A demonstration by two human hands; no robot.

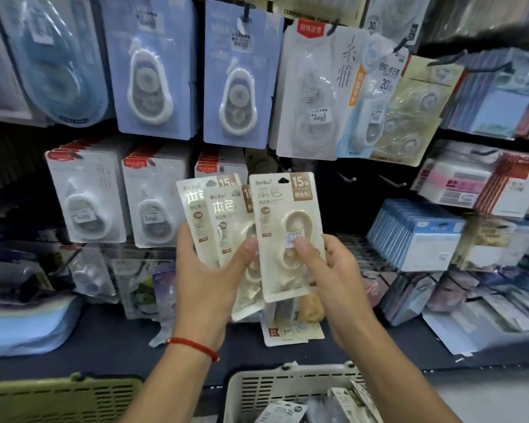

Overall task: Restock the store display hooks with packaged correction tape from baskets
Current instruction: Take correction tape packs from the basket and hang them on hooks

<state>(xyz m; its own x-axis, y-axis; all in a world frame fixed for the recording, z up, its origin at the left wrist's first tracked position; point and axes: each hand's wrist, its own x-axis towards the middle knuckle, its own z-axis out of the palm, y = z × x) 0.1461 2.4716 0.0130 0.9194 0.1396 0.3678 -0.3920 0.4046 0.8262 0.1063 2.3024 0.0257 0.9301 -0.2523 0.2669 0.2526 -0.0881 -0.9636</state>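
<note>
My left hand (209, 279) grips two cream correction tape packs (217, 215), fanned and overlapping, marked 15M. In my right hand (333, 276) is a third cream pack (284, 209), thumb pressed on its price sticker, held upright beside the others. All three hover in front of the display wall. Bare black hooks (345, 178) stick out just right of the packs. Below, a cream basket (287, 383) holds more packaged tape (351, 398).
Blue packs (150, 68) and white packs (89, 196) of correction tape hang on hooks above and left. A green basket (61, 398) sits at lower left. Sticky notes and boxed stock (422, 236) fill the right shelves. Loose packets (290, 328) lie on the dark shelf.
</note>
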